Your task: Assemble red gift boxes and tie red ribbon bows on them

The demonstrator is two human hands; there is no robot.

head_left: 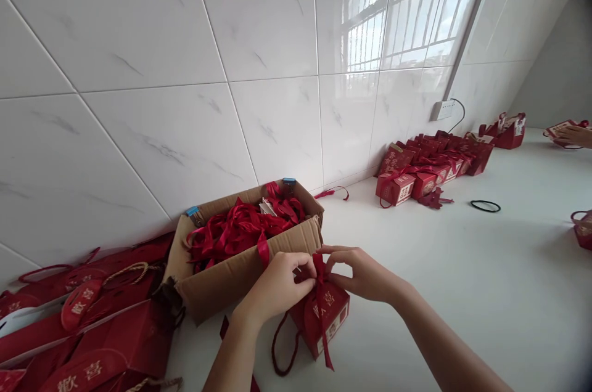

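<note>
A small red gift box (pixel 333 307) with pale lettering stands on the white table, right below both hands. Red ribbon (pixel 320 293) is gathered in a bow at its top, and one tail hangs down the front. My left hand (pixel 282 281) pinches the bow from the left, thumb and fingers closed on the ribbon. From the right, my right hand (pixel 358 272) closes thumb and fingertips on the same bow. A dark red cord handle (pixel 283 358) loops out at the box's left side. The exact knot is hidden behind the fingers.
Behind my left hand, a cardboard box (pixel 208 296) holds tangled red ribbons. Larger red boxes (pixel 134 336) crowd the left. Finished-looking red gift boxes (pixel 395 188) line the wall at right, near a black ring (pixel 485 206). Another person's hand (pixel 573 135) touches a box far right.
</note>
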